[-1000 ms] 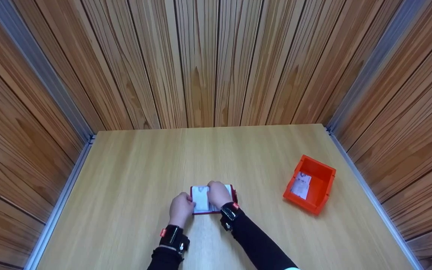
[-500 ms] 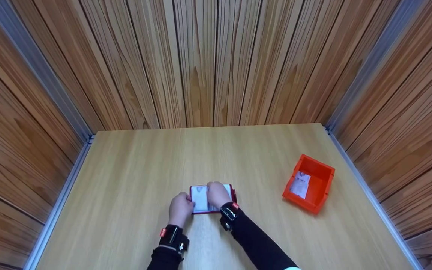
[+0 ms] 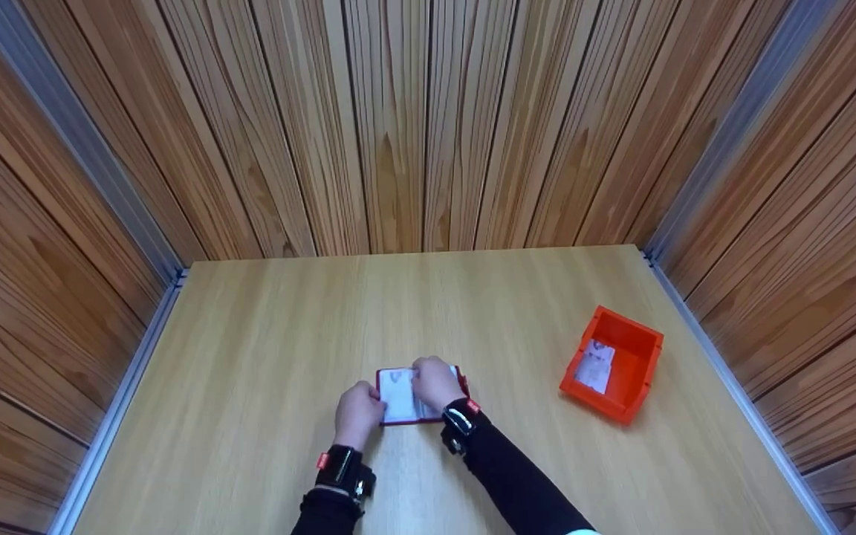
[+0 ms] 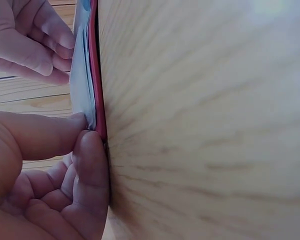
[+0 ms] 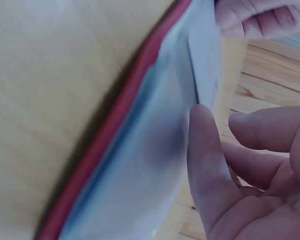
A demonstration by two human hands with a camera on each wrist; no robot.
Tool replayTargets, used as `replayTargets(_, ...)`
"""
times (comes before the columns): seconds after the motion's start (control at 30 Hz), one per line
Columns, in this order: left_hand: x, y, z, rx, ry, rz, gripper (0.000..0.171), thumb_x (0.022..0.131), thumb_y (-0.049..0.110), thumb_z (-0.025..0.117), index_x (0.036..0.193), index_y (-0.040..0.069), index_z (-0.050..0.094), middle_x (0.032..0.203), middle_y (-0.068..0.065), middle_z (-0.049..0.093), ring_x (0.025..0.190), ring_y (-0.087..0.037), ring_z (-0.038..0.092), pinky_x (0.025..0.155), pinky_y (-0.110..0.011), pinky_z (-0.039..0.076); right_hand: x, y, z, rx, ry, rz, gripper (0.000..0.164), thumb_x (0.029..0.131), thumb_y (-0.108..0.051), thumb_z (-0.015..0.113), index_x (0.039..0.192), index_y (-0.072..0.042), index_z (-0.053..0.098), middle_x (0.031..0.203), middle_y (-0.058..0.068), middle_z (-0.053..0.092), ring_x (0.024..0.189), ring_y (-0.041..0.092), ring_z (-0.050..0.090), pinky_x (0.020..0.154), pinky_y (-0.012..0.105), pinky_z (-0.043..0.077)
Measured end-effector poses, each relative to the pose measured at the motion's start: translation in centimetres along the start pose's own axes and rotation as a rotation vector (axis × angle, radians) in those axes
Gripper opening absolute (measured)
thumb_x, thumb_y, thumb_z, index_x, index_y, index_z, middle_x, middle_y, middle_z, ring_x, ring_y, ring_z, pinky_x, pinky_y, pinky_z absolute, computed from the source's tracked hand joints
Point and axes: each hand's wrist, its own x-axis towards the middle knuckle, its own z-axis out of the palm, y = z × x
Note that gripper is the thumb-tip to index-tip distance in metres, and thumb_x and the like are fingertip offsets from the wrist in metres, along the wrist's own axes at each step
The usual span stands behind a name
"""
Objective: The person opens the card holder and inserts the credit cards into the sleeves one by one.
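Observation:
A small red-covered card holder [image 3: 398, 401] with pale, sleeve-like pages lies spread open on the table in the head view. My left hand [image 3: 358, 414] pinches its left edge, thumb on the pages and index finger against the red rim [image 4: 98, 90] in the left wrist view. Over the middle of the holder is my right hand [image 3: 435, 383]. In the right wrist view its thumb touches the edge of a white card [image 5: 206, 55] lying over the left page, while the other fingers stand apart from the thumb. The right page is partly hidden under this hand.
An orange bin [image 3: 640, 349] stands on the right of the wooden table [image 3: 287, 319], with a printed paper card [image 3: 595, 367] inside. Wood-plank walls [image 3: 413, 134] and metal frame strips [image 3: 740, 423] border the table at the back and sides.
My right hand has shifted slightly to the right over the holder, uncovering a little more of the left page. The left hand keeps its pinch in place.

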Motion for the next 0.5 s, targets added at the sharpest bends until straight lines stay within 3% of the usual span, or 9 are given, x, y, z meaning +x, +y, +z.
replayTargets(0.1, 0.0, 0.1, -0.1, -0.002, -0.017, -0.022, 0.012, 0.079, 0.0, 0.071, 0.079, 0.004, 0.06, 0.075, -0.006, 0.059, 0.071, -0.024, 0.057, 0.065, -0.039, 0.047, 0.2, 0.5, -0.6, 0.0, 0.026, -0.006, 0.017, 0.09, -0.003, 0.064, 0.104, 0.005, 0.07, 0.096, 0.018, 0.067, 0.095, 0.033, 0.064, 0.085, 0.043, 0.05)
replayTargets(0.27, 0.0, 0.2, -0.1, -0.012, -0.036, -0.044, 0.01, 0.081, 0.0, 0.069, 0.082, 0.004, 0.06, 0.076, -0.006, 0.059, 0.072, -0.024, 0.057, 0.066, -0.038, 0.047, 0.7, 1.3, -1.8, -0.006, 0.042, 0.006, 0.015, 0.09, -0.001, 0.065, 0.103, 0.003, 0.07, 0.092, 0.014, 0.067, 0.09, 0.029, 0.064, 0.083, 0.042, 0.05)
replayTargets(0.5, -0.1, 0.2, 0.1, -0.014, -0.013, -0.023, 0.009, 0.08, 0.0, 0.069, 0.081, 0.003, 0.061, 0.076, -0.006, 0.059, 0.072, -0.024, 0.057, 0.066, -0.039, 0.047, 0.7, 2.6, -2.9, -0.047, 0.112, -0.01, 0.011, 0.086, 0.0, 0.067, 0.096, 0.001, 0.071, 0.092, 0.014, 0.068, 0.091, 0.032, 0.065, 0.084, 0.043, 0.05)
